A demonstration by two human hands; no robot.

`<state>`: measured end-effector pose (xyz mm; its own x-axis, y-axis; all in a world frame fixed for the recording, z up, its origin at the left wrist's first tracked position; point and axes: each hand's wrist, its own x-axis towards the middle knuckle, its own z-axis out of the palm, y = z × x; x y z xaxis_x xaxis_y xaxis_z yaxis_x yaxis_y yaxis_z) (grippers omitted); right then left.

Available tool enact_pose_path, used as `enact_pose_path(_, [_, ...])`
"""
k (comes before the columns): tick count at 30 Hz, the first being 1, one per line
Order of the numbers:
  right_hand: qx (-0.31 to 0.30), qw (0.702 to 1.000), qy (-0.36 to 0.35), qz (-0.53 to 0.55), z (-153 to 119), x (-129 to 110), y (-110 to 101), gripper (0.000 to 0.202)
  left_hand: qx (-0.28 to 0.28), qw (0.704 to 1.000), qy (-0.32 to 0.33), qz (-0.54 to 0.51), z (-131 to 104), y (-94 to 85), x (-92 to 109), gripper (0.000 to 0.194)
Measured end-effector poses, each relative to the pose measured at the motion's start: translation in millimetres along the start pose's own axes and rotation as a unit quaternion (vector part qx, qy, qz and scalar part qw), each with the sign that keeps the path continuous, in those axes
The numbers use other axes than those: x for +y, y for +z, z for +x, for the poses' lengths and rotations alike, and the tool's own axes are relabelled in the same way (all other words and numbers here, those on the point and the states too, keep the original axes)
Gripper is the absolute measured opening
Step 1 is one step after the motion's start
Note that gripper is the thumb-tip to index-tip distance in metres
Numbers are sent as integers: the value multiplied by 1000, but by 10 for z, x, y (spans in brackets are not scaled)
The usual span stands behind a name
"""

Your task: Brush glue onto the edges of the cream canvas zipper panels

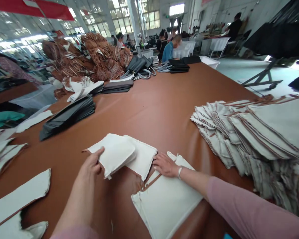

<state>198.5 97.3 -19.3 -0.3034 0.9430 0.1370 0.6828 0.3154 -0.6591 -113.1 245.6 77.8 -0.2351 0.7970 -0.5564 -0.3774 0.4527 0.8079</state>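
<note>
Near the brown desk's (161,99) far end stands a white bin (210,62), contents unclear. Above this desk, the left hand (96,161) grasps a white panel (118,151); the right hand (166,165) lies flat on white pieces (168,199).

Bright daylight enters through whitened windows (176,9) beyond the brown table (159,103), the floor (229,74) to its right glares, soft shadows darken its near side, and the background (12,43) left of it looks blurred and stretched.
</note>
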Motion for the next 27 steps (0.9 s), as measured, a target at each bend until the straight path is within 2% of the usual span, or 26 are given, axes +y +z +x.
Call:
enact_pose_path(2, [21, 998, 39, 37, 40, 84, -135, 21, -21, 1000, 2, 0, -60, 103, -42, 23])
enact_pose_path(3, [39, 997, 58, 45, 38, 130, -219, 26, -29, 1000, 0, 4, -99, 149, -130, 23])
enact_pose_path(6, [122, 984, 119, 57, -102, 245, -497, 31, -28, 999, -15, 17, -237, 266, -615, 25])
enact_pose_path(9, [177, 971, 153, 56, -436, 289, -679, 30, 33, 998, -26, 38, -309, 352, -1152, 29])
enact_pose_path(12, [177, 971, 154, 51, -854, 255, -640, 25, 99, 994, -18, 51, -274, 416, -1406, 30])
enact_pose_path(14, [156, 977, 147, 6, -1110, 206, -503, 26, 117, 991, -12, 57, -238, 457, -1412, 31])
enact_pose_path(16, [130, 979, 140, -72, -1316, 155, -323, 37, 122, 990, -11, 68, -231, 507, -1358, 32])
enact_pose_path(19, [108, 969, 141, -171, -1508, 110, -86, 57, 98, 990, -18, 99, -305, 620, -1250, 35])
enact_pose_path(21, [102, 965, 151, -190, -1554, 122, -18, 59, 50, 991, -17, 126, -409, 722, -1147, 35])
enact_pose_path(23, [94, 969, 158, -168, -1549, 168, -45, 58, -12, 988, -1, 157, -550, 825, -980, 35])
enact_pose_path(25, [90, 979, 149, -110, -1529, 230, -144, 56, -80, 978, 32, 189, -732, 884, -740, 34])
enact_pose_path(27, [117, 983, 138, -14, -1544, 288, -264, 45, -162, 959, 65, 222, -971, 846, -480, 35])
